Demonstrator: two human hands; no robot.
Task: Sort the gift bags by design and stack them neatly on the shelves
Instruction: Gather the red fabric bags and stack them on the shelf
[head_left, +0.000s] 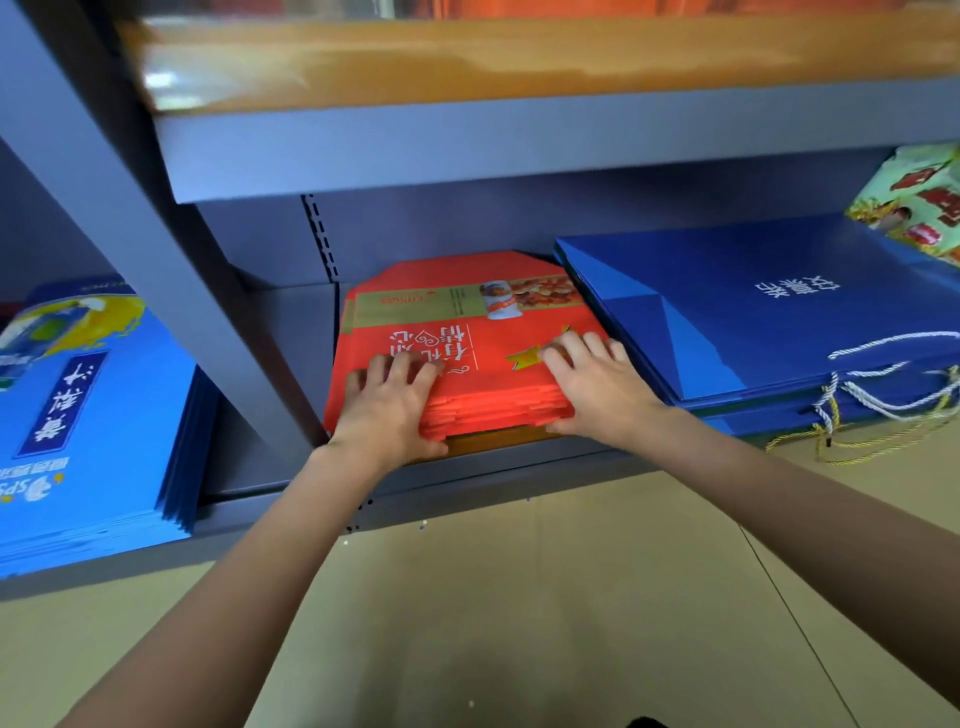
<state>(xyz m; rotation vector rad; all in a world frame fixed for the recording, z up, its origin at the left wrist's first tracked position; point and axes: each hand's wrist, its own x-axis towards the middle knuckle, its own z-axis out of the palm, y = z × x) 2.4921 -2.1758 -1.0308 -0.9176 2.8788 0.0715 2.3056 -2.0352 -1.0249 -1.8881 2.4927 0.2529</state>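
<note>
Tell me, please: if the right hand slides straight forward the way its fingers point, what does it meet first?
The right hand lies flat on the red stack, fingers aimed toward the shelf's back. Its path crosses only the stack's top; beyond that, probably the grey back panel, though depth is unclear.

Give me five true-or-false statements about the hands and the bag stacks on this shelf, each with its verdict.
1. Both hands, left hand and right hand, rest on the red stack. True.
2. The dark blue stack lies left of the red stack. False: it lies to its right.
3. White rope handles hang off the dark blue stack. True.
4. The light blue stack shares the red stack's bay. False: a shelf upright separates them.
5. The left hand holds a bag in the air. False: its fingers lie on top of the stack.
</note>
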